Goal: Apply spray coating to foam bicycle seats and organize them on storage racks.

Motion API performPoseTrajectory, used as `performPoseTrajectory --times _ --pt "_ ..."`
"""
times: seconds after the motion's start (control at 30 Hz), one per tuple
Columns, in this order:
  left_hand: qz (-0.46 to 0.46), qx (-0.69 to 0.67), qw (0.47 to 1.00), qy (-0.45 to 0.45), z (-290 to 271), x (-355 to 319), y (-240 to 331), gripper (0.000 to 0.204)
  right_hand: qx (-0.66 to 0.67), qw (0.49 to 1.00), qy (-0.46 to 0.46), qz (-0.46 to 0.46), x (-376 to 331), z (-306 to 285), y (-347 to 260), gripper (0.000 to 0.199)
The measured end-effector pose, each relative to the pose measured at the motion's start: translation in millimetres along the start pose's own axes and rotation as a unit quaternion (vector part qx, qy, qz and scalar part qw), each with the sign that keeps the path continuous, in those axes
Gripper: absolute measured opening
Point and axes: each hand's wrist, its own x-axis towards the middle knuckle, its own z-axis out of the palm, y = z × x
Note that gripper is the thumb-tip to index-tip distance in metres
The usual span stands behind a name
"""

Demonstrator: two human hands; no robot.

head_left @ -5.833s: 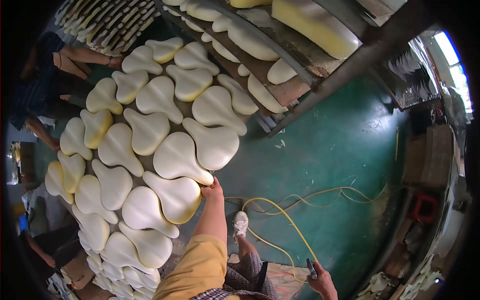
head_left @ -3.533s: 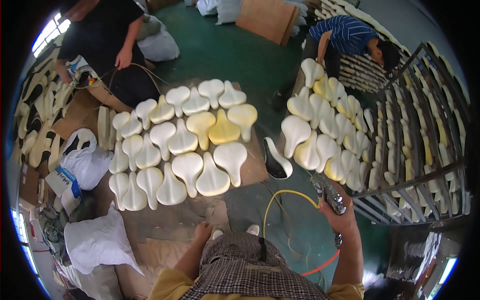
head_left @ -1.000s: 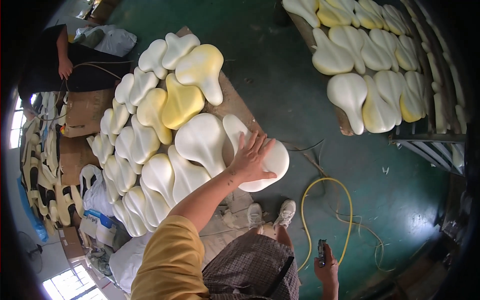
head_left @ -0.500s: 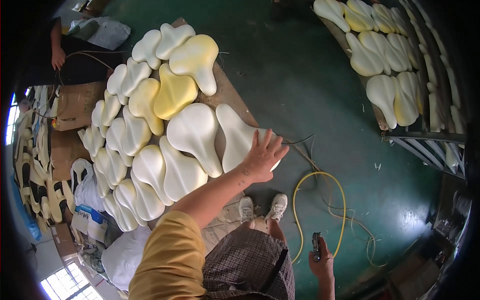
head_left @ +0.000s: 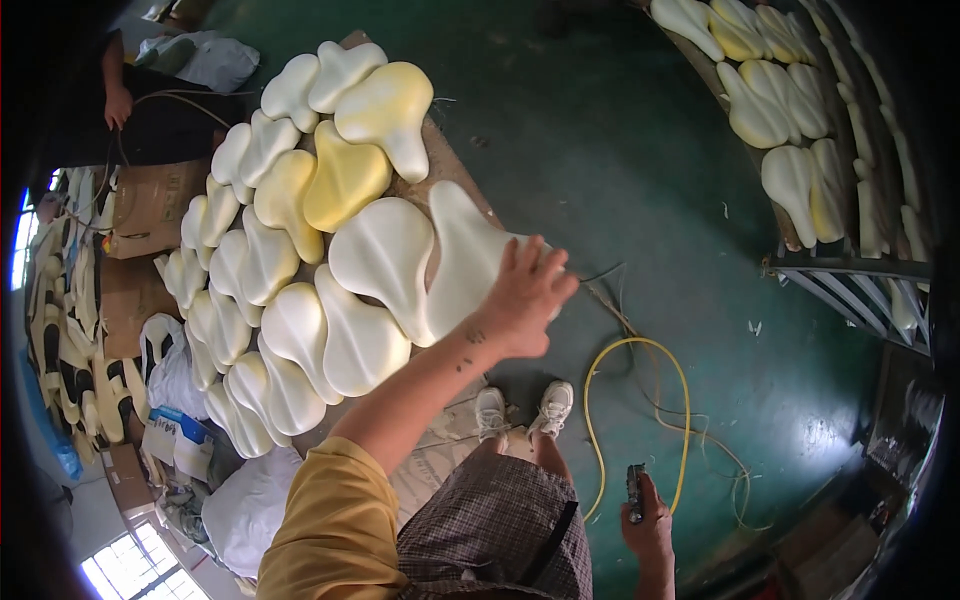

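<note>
White and yellowed foam bicycle-saddle pads (head_left: 378, 250) lie in rows on a board-topped table at left. My left hand (head_left: 530, 300) reaches across to the nearest right corner and grips the wide end of a white saddle pad (head_left: 462, 250), fingers spread over its edge. That pad's narrow end points away from me and seems slightly raised; its underside is hidden. Low at the right, away from the table, my right hand (head_left: 650, 520) is closed around a dark metallic spray gun (head_left: 635, 492). A yellow hose (head_left: 686, 400) runs from beside this hand in a loop.
More pads fill a rack (head_left: 850, 265) at the upper right. Thin hoses (head_left: 735, 465) trail over the green floor. Another person's hand (head_left: 118, 106) holds a hose at the upper left. Cardboard boxes (head_left: 155, 205) and white bags (head_left: 250, 515) stand along the left.
My left hand and the saddle pad under it have shifted slightly away from me, the pad's narrow end now farther up. My right hand with the spray gun has barely moved.
</note>
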Motion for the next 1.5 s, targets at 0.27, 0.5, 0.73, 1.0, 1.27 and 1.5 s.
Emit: performPoseTrajectory --times 0.27,0.5,0.73,1.0,1.27,1.5 --pt "-0.05 0.024 0.998 -0.022 34 -5 -41 0.065 -0.012 0.999 -0.02 -0.022 9 -1 -14 0.06" --pt "-0.121 0.046 0.989 -0.067 27 4 -35 0.078 0.083 0.996 -0.014 0.007 -16 -38 -13 0.06" --pt "-0.244 -0.025 0.969 0.036 -1 -73 7 0.095 0.353 0.933 0.022 -0.061 -57 -128 -97 0.058" --pt "-0.504 -0.225 0.834 -0.018 68 -292 73 0.074 0.155 0.95 -0.007 -0.273 -46 -195 -212 0.053" --pt "-0.655 -0.394 0.644 -0.031 111 -450 104 0.059 0.194 0.923 0.004 -0.333 -52 -207 -292 0.051" --pt "-0.687 -0.505 0.514 0.091 100 -463 132 0.05 0.18 0.914 0.058 -0.359 -47 -199 -334 0.046"
